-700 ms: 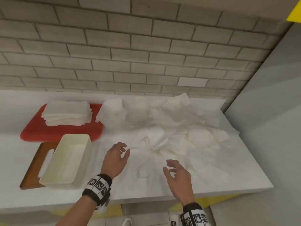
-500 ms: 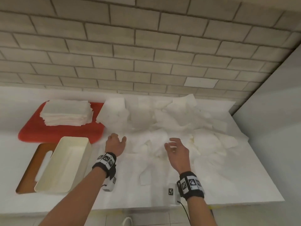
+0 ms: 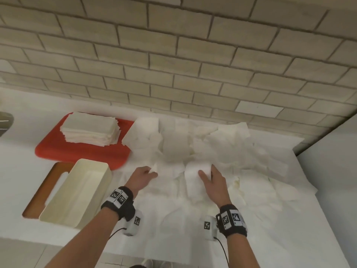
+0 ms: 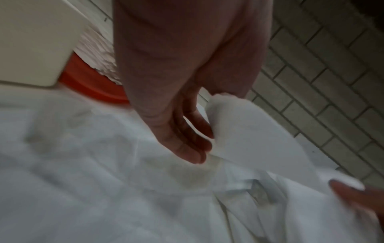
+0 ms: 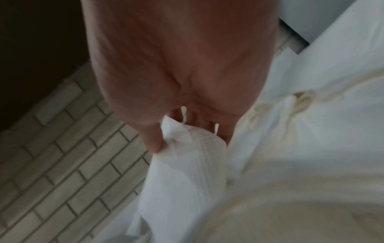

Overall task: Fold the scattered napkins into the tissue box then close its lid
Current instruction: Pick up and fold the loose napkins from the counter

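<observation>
Head view. Tissue box (image 3: pixel 77 192): cream, lidless and open-topped, at the near left of the white counter (image 3: pixel 17 171); long axis runs from near left to far right, far end pointing at the red tray (image 3: pixel 81 151). Under its left side lies a brown slotted board (image 3: pixel 41 190). Folded napkin stack (image 3: pixel 89 131): on the tray's far part, long axis left to right. Scattered napkins (image 3: pixel 241 149): loose pile across the counter's middle and right, up against the brick wall (image 3: pixel 173 55). Left hand (image 3: pixel 142 176): on the pile's left edge, fingers curled round a napkin corner. Right hand (image 3: pixel 212 180): to the right of the left one, thumb and fingers pinching a raised napkin (image 3: pixel 195 171). Against half a second ago, both hands have moved farther into the pile and closed on paper; then they hovered with fingers loose.

Left wrist view. Left hand (image 4: pixel 176 115): fingers (image 4: pixel 193 148) bent toward the palm, tips touching the lifted napkin (image 4: pixel 259 139), which rises from near right to far left. Box wall (image 4: pixel 31 41) at upper left, red tray (image 4: pixel 93 87) just beyond it. A fingertip of the right hand (image 4: pixel 357 195) touches the same sheet at lower right.

Right wrist view. Right hand (image 5: pixel 182 74): thumb and fingers clenched on a bunched napkin (image 5: pixel 187 172) hanging down from the grip; brick wall (image 5: pixel 62 156) to the left, other napkins (image 5: pixel 322 131) to the right. Blurred.
</observation>
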Available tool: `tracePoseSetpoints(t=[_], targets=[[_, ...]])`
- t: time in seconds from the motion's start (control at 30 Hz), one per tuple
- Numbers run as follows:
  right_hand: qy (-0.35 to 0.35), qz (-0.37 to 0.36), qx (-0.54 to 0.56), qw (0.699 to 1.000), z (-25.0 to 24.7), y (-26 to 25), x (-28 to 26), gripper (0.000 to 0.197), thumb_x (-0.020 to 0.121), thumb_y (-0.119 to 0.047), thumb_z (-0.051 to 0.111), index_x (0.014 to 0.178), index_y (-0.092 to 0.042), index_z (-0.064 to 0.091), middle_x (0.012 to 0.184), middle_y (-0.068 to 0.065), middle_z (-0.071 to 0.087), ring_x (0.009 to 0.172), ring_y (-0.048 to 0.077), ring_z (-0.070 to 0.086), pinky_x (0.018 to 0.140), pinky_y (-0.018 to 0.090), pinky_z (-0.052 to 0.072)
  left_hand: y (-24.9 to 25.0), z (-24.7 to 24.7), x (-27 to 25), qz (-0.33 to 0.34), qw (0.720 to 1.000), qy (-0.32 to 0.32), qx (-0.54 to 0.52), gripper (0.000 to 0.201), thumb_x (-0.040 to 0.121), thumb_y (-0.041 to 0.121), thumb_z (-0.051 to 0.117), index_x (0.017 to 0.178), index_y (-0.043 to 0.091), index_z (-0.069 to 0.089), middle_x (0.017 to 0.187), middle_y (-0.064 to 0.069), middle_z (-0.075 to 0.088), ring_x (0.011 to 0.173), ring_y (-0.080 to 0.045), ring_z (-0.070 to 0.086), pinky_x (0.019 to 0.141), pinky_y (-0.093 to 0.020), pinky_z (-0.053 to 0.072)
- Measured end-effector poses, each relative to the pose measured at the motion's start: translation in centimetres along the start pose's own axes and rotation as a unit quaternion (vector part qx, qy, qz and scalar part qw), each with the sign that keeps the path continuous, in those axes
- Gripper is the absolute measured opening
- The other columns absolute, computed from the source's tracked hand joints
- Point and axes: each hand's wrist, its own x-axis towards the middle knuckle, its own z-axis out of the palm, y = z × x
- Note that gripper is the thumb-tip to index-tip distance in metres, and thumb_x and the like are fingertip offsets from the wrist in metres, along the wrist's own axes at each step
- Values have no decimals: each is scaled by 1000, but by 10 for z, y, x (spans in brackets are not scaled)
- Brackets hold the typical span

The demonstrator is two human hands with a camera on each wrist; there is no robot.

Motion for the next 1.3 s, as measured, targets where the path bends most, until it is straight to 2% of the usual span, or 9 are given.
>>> tracePoseSetpoints(t=[0.2, 0.4, 0.53, 0.67, 0.77, 0.83, 0.97, 1.1, 1.3], targets=[[7, -95, 254, 963, -22, -67, -38, 16, 109, -28, 65, 118, -15, 67, 111, 3, 77, 105, 21, 74, 88, 35, 60, -40, 6, -33, -46, 997, -29, -54, 26, 90, -6, 72, 108, 6, 57, 99, -17, 71, 84, -31, 69, 74, -38, 56], [-38, 35, 312, 949, 45, -82, -27, 27, 109, -39, 64, 123, -16, 69, 124, -8, 76, 115, 16, 72, 98, 34, 59, -63, 21, -40, -71, 993, -30, -88, 19, 104, 10, 65, 121, 13, 73, 115, -18, 79, 105, -39, 77, 95, -53, 62], [-84, 137, 207, 965, 115, -38, -13, 47, 97, -57, 62, 124, -20, 66, 133, -11, 65, 128, 18, 64, 110, 42, 53, -66, 20, -49, -100, 988, -13, -118, 31, 109, 8, 56, 91, 12, 81, 94, -15, 78, 86, -30, 76, 77, -37, 61], [-68, 125, 231, 963, 126, -18, -20, 42, 97, -51, 73, 127, -23, 66, 135, -7, 66, 126, 19, 64, 110, 41, 53, -81, 8, -44, -81, 993, -24, -79, 40, 89, 28, 74, 122, 7, 74, 121, -16, 78, 112, -36, 75, 105, -53, 57], [-96, 36, 261, 960, 98, -40, -34, 37, 101, -41, 75, 88, -20, 47, 87, 6, 44, 81, 21, 45, 75, 38, 42, -80, -2, -46, -45, 999, -18, -15, 33, 92, 14, 75, 123, 19, 66, 114, -13, 79, 103, -33, 77, 96, -55, 62], [-98, -23, 273, 957, 74, -54, -39, 49, 105, -29, 73, 81, -11, 34, 80, 14, 29, 75, 23, 30, 68, 35, 31, -74, -5, -48, -22, 999, -14, 38, 49, 95, 14, 76, 134, 29, 50, 113, -13, 75, 102, -31, 74, 92, -46, 62], [-92, -98, 279, 951, 51, -85, -44, 45, 108, -35, 69, 94, 2, 47, 82, 32, 44, 79, 23, 43, 72, 38, 39, -47, -14, -60, 115, 983, 55, 133, 41, 110, 50, 50, 147, 33, 43, 119, 0, 72, 113, -22, 70, 95, -36, 52], [-67, -133, 248, 957, 59, -121, -51, 38, 112, -36, 61, 95, -3, 54, 80, 28, 43, 72, 23, 42, 67, 37, 38, 7, -27, -90, 193, 976, 29, -94, 58, 106, 71, 33, 137, 31, 61, 135, 5, 71, 128, -16, 67, 107, -36, 52], [53, -54, 264, 961, 114, -171, -68, 22, 112, -43, 56, 115, -22, 64, 100, 4, 77, 92, 28, 75, 86, 59, 61, 49, -64, -111, 289, 954, 36, -65, 19, 111, 31, 55, 118, 16, 65, 104, 15, 75, 94, -1, 69, 81, -16, 51]])
